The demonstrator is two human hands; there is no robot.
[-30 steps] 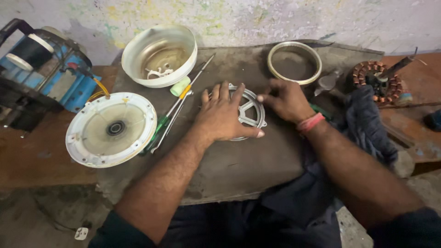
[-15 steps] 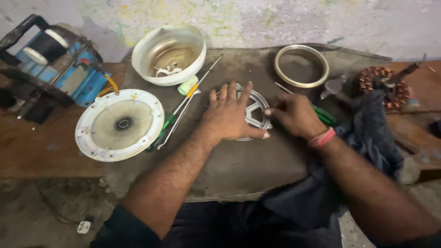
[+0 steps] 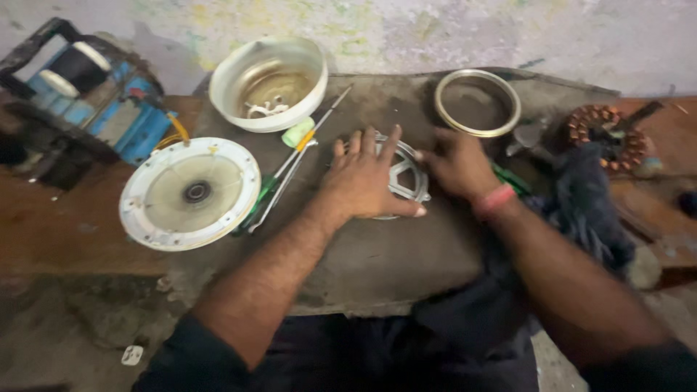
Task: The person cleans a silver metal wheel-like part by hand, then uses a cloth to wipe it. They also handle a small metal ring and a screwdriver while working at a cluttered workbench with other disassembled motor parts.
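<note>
My left hand (image 3: 370, 178) lies flat, fingers spread, on a round silver metal part with spokes (image 3: 404, 179) on the dark mat (image 3: 377, 254). My right hand (image 3: 457, 163), with a pink band at the wrist, is curled at the part's right edge; whether it pinches anything is hidden. Just left of my left hand lie two long screwdrivers (image 3: 290, 170), one with a green handle.
A white round motor cover (image 3: 189, 194) lies at the left, a white bowl-shaped housing (image 3: 268, 83) behind it, a metal ring (image 3: 477, 101) at the back right. A copper-wound stator (image 3: 606, 134) and a dark cloth (image 3: 581, 210) are at the right, a blue machine (image 3: 94, 109) far left.
The view has shifted slightly; both hands stay on the spoked part. My right hand has moved a little along its right edge.
</note>
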